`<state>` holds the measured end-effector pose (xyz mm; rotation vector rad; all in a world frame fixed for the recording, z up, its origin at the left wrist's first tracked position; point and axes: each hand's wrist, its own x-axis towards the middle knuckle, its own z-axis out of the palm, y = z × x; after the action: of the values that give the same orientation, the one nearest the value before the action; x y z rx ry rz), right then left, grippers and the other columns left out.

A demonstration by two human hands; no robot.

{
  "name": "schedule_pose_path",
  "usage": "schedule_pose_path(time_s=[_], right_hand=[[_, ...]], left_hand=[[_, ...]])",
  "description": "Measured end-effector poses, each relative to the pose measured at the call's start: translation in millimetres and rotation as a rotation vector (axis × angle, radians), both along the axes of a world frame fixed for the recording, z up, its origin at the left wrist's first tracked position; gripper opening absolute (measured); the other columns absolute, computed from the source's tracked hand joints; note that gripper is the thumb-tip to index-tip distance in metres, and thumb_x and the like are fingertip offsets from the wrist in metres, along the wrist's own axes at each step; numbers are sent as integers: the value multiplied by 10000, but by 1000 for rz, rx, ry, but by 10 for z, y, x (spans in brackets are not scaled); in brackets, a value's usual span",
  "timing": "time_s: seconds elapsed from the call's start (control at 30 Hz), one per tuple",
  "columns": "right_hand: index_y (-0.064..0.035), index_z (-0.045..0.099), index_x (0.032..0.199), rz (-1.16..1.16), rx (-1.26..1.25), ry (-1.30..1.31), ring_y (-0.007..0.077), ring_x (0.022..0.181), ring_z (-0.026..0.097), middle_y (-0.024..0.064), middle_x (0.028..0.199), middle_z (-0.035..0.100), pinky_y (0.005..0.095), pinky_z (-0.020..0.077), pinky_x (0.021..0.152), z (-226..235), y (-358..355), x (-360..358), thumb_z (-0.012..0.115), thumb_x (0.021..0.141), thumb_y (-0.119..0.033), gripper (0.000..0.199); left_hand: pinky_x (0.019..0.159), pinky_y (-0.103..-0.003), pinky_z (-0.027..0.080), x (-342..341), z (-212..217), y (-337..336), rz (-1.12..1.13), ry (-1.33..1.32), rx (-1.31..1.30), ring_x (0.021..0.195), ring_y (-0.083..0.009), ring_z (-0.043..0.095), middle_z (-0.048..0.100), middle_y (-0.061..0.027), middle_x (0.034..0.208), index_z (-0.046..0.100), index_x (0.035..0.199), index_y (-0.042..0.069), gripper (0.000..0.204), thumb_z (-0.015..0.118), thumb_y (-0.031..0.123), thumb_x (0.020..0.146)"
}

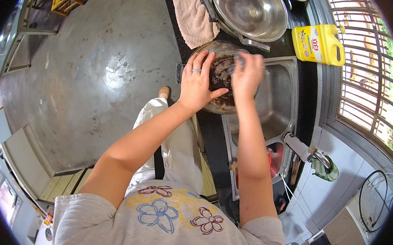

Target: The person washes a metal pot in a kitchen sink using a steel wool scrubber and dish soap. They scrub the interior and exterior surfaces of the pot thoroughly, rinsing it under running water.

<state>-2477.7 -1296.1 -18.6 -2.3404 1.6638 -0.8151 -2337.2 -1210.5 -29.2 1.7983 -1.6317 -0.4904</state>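
Note:
A round pan [220,73] with a dark, scorched and patchy underside lies bottom up across the counter edge and the near corner of the sink [276,96]. A handle sticks out at its left. Flat on the pan's left part rests my left hand [198,80], fingers spread and a ring on one of them. My right hand [248,75] is curled over the right part of the pan, smeared by motion. A small grey scouring pad [238,63] shows at its fingertips, pressed to the scorched surface; most of the pad is hidden.
Beyond the pan stand a steel pot [252,11] with handles and a pinkish towel [193,13]. A yellow detergent jug [318,45] lies by the barred window [365,60]. Nearer me are a faucet [319,155], a green cloth [325,170] and a red basin [276,155].

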Motion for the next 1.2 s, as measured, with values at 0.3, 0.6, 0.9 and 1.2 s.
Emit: schedule_pose_path(time_s=[0.3,0.6,0.9,1.2], right_hand=[[-35,519,1319,191,254,223,407,1153,506,219,1238,468,520,398,1010,303,171,-277,659,922,-343,521],[-104,616,1141,-95,49,161,374,815,638,119,1055,581,463,521,695,218,126,-155,696,894,-320,338],[-89,604,878,-9,7,117,332,750,650,112,904,581,445,528,616,51,126,270,680,899,-247,177],[-102,609,847,-92,-85,122,324,656,633,83,869,582,433,512,560,8,131,106,680,908,-231,159]], left_hand=[[1136,-489,325,-12,-2,8,19,-1,10,1364,-390,347,381,-160,1464,351,1479,64,1100,889,456,603],[1151,-501,313,65,108,17,-91,-3,56,1412,-387,309,335,-148,1528,291,1515,50,1318,920,521,457],[1168,-487,293,91,-16,21,-95,-34,61,1417,-388,302,331,-151,1531,272,1523,46,1358,921,519,427],[1162,-485,297,64,6,25,-73,-1,62,1396,-396,323,344,-154,1522,292,1516,49,1343,912,537,429]])
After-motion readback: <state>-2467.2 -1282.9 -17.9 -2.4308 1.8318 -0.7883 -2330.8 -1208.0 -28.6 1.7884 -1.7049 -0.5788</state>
